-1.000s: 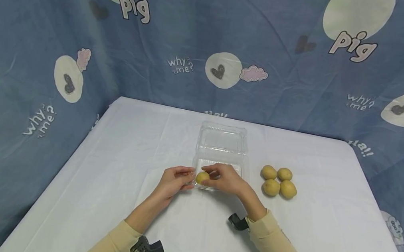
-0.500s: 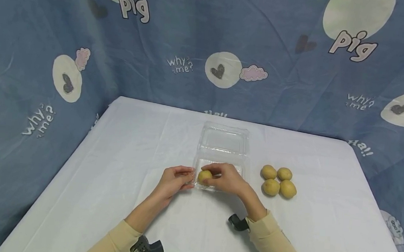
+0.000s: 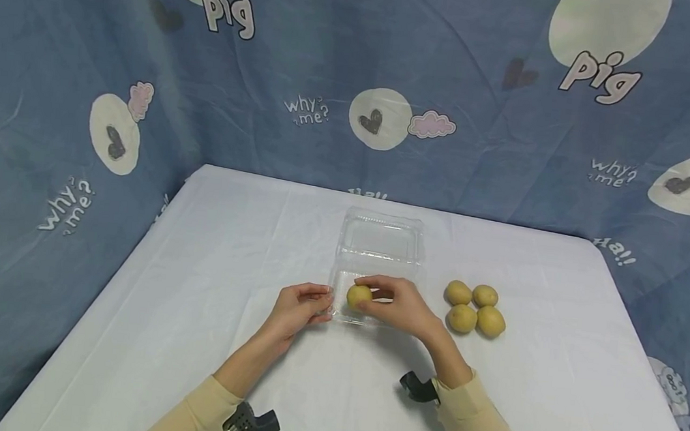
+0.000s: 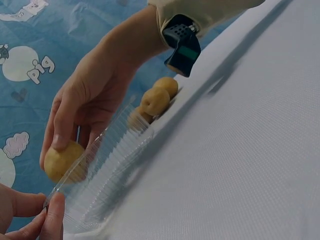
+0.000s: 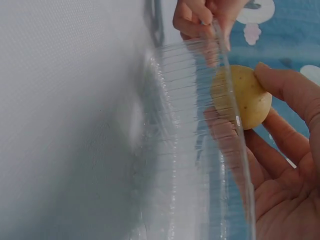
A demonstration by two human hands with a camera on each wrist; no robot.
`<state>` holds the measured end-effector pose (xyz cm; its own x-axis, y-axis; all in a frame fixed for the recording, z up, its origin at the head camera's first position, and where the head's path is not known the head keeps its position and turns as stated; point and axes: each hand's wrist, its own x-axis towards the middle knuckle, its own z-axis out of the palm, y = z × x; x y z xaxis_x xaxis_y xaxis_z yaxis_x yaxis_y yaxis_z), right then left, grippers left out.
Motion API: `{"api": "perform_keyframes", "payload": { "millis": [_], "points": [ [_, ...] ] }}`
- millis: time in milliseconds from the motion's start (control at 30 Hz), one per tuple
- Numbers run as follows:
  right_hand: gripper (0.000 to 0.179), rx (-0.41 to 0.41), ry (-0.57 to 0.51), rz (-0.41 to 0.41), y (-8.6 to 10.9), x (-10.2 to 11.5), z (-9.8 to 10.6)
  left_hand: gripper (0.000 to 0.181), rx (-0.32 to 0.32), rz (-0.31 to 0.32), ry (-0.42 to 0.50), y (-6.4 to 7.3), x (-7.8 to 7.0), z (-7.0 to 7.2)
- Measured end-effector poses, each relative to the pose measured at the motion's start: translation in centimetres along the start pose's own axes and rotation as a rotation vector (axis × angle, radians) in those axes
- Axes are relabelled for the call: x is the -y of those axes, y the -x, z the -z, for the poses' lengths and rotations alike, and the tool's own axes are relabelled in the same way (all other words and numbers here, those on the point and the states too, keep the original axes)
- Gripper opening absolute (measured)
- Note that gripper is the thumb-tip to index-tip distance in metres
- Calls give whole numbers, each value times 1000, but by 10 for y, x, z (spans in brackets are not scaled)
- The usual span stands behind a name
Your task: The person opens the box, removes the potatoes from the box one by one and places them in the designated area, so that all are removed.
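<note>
A clear plastic clamshell box (image 3: 381, 240) lies on the white table, its lid folded back away from me. My left hand (image 3: 296, 311) pinches the rim at the box's left side, thumb and fingers on either side of the edge in the left wrist view. Between the thumb and fingers of my right hand (image 3: 401, 307) is a small yellow potato (image 3: 357, 297), over the box's base. In the right wrist view, the potato (image 5: 248, 97) is partly raised above the rim, its lower part seen through the clear wall. Several similar potatoes (image 3: 462, 318) sit grouped right of the box.
The white-covered table (image 3: 226, 232) ends at a blue printed curtain (image 3: 474, 151) behind and at the sides. A black wrist camera (image 3: 419, 388) hangs below the right sleeve, and another wrist camera (image 3: 259, 426) below the left.
My right hand has moved right and slightly away from me with the potato, off the base's left front corner. The left hand stays at the rim.
</note>
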<state>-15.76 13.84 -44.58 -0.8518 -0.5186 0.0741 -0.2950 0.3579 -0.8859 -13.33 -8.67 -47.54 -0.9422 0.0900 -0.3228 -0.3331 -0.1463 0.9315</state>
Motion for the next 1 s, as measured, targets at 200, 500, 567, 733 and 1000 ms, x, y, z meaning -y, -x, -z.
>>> {"api": "perform_keyframes", "payload": {
  "millis": [200, 500, 567, 733, 1000],
  "points": [
    [39, -20, -55, 12, 10, 0, 4, 25, -5, -3, -16, 0, 0, -1],
    [39, -40, -51, -15, 23, 6, 7, 26, -1, -7, -26, -1, -1, -1],
    [38, -37, -55, -20, 25, 8, 7, 27, -3, -4, -28, -1, -1, -1],
    [37, -37, -52, -14, 31, 11, 6, 28, -7, 2, -31, -1, 0, -1],
    [36, -49, -79, -21, 42, 16, 7, 27, -11, 0, -33, -1, 0, -2]
  ]
}}
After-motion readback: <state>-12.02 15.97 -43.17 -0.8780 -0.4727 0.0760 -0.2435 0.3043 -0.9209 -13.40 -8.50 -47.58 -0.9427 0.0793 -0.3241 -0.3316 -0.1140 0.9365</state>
